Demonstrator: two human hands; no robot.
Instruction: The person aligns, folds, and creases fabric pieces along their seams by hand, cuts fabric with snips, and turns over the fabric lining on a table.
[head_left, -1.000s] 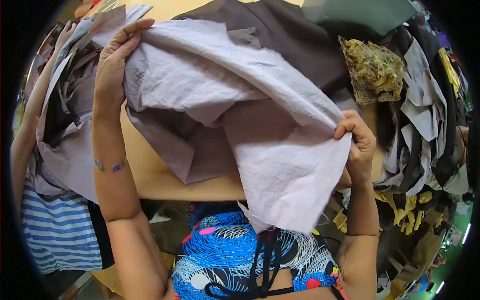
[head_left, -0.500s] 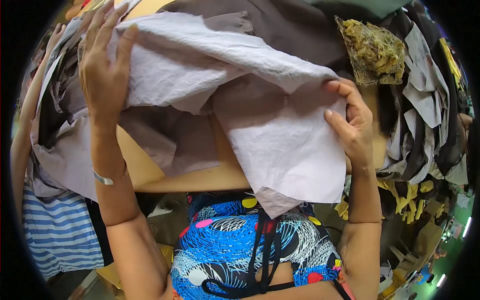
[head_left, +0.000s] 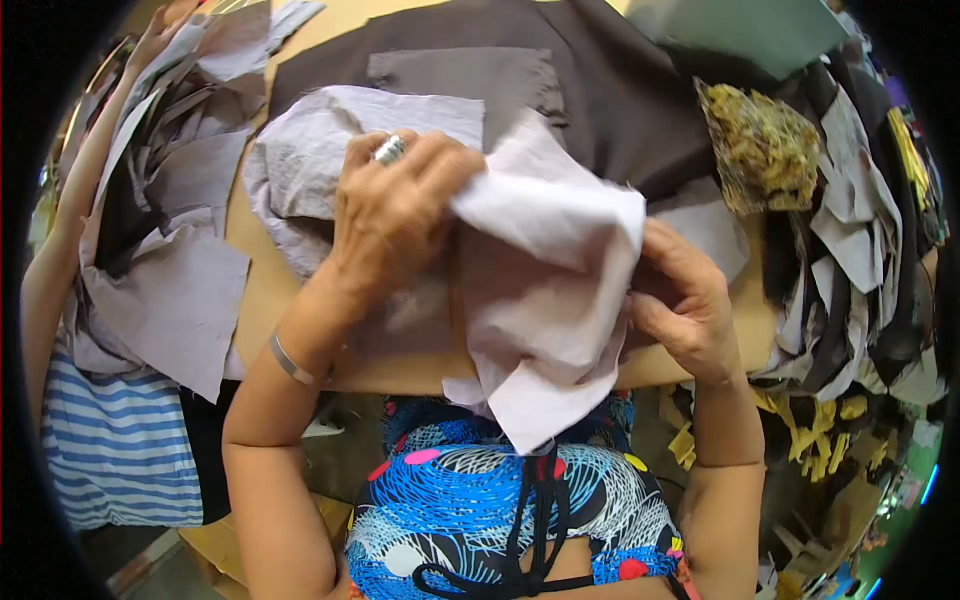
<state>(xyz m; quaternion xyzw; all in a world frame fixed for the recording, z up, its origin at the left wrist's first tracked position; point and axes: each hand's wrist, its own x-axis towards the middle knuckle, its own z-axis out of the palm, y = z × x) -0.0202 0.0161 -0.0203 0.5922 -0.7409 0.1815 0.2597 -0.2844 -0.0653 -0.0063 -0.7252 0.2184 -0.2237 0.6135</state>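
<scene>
A pale lilac-grey piece of fabric [head_left: 545, 290] hangs crumpled in front of me, its lower corner drooping over the table's near edge. My left hand [head_left: 400, 205], wearing a silver ring and bracelet, is closed on its upper left part. At its right edge my right hand [head_left: 688, 300] grips it between thumb and fingers. Another pale, wrinkled cloth [head_left: 300, 140] lies beyond my left hand, partly covered by it. Behind both spreads a dark brown cloth [head_left: 630, 80] with a smaller greyish-brown piece [head_left: 460, 75] on it.
A heap of grey and brown fabric pieces [head_left: 165, 310] lies at the left, by another person's arm [head_left: 65, 255]. A clear bag of yellowish scraps [head_left: 765, 150] sits at the right, near more hanging cloth pieces [head_left: 850, 220]. The tan tabletop [head_left: 735, 350] shows between them.
My left hand has moved right and toward me, from the far left onto the fabric. The fabric, stretched wide before, is now bunched between my hands. My right hand has shifted slightly nearer me.
</scene>
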